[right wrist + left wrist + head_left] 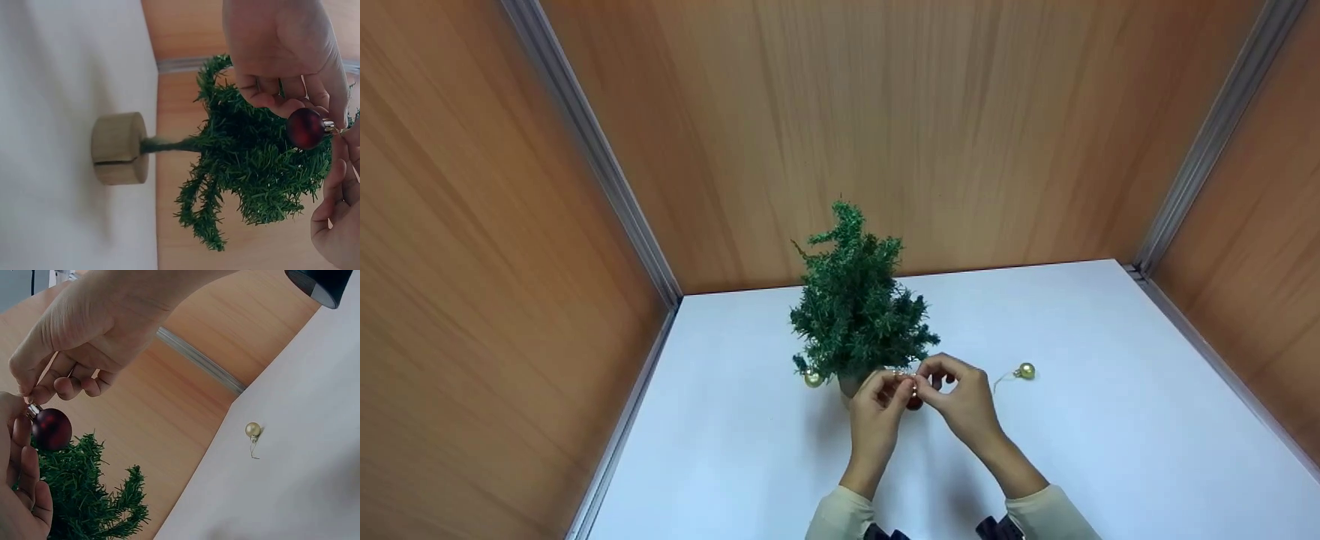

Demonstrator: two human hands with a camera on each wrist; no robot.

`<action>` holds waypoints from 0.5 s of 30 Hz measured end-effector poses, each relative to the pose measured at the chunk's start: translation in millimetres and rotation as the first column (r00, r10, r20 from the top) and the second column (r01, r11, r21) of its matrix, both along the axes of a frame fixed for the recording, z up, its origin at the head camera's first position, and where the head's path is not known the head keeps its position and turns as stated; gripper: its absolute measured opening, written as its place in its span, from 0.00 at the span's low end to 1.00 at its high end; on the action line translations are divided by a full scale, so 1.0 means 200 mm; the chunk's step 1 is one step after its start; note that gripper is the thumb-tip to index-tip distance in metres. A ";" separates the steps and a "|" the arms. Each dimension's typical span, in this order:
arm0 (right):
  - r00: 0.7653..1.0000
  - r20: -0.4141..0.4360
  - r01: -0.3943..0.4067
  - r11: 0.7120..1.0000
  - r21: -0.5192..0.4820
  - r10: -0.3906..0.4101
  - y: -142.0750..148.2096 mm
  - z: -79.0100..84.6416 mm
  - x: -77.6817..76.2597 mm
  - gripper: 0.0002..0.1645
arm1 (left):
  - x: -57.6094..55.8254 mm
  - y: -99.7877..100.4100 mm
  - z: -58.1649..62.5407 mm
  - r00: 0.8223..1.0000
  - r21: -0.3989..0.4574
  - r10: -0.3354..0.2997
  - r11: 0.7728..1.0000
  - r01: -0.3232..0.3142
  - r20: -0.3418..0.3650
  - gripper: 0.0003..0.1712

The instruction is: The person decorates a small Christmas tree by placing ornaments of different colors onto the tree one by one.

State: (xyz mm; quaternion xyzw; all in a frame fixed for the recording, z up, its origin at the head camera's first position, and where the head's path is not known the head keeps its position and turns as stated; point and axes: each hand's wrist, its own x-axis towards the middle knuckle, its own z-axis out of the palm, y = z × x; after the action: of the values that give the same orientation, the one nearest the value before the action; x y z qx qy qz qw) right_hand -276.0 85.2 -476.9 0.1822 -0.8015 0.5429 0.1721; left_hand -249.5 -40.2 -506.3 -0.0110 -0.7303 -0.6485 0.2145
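Pinching at the cap and thin hanging loop of a dark red bauble [305, 129], both your hands meet just in front of the small green tree [859, 307]. Your left hand [877, 416] has its thumb and finger closed at the neck of the bauble, and your right hand [964, 401] nips the loop right beside them, so the fingertips of the two nearly touch; exactly which fingertip bears on which part is too small to tell. The red ball hangs below your fingers, above the white table [720, 420]. Behind it, the tree stands upright on a round wooden base [119, 140] with a dark split in its side. A gold bauble [1027, 371] lies on the table to the right of your right hand, its string trailing beside it. Another gold ball [813, 379] shows just under the tree's lowest left branches; you cannot tell whether it hangs there. Wood-grained panels [885, 112] with grey metal strips [596, 150] at the corners enclose the table.
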 end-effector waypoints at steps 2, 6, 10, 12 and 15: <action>1.000 -0.008 -0.007 1.000 -0.001 0.007 0.00 -0.02 -0.02 0.13 | -0.02 -0.01 -0.01 1.000 0.000 0.000 1.000 0.000 -0.029 0.04; 0.999 -0.030 -0.040 0.999 -0.004 0.040 -0.01 -0.03 -0.05 0.13 | -0.04 -0.05 -0.03 0.996 0.000 0.011 1.000 -0.011 -0.094 0.05; 0.997 -0.054 -0.063 0.998 -0.001 0.063 -0.03 -0.02 -0.06 0.11 | -0.06 -0.08 -0.02 0.990 -0.024 0.058 0.998 -0.062 -0.129 0.06; 0.996 -0.062 -0.067 0.998 0.001 0.067 -0.05 0.00 -0.07 0.11 | -0.06 -0.09 -0.01 0.988 -0.033 0.080 0.996 -0.085 -0.135 0.06; 0.995 -0.073 -0.071 0.997 0.004 0.071 -0.07 0.01 -0.08 0.11 | -0.07 -0.10 0.01 0.986 -0.016 0.098 0.995 -0.101 -0.138 0.05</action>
State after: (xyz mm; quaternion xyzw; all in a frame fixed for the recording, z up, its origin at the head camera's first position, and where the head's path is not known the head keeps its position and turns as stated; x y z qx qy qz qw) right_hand -292.2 70.7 -474.8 0.2303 -0.7880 0.5413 0.1817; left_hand -263.3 -60.4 -504.1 -0.0214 -0.7208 -0.6263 0.2962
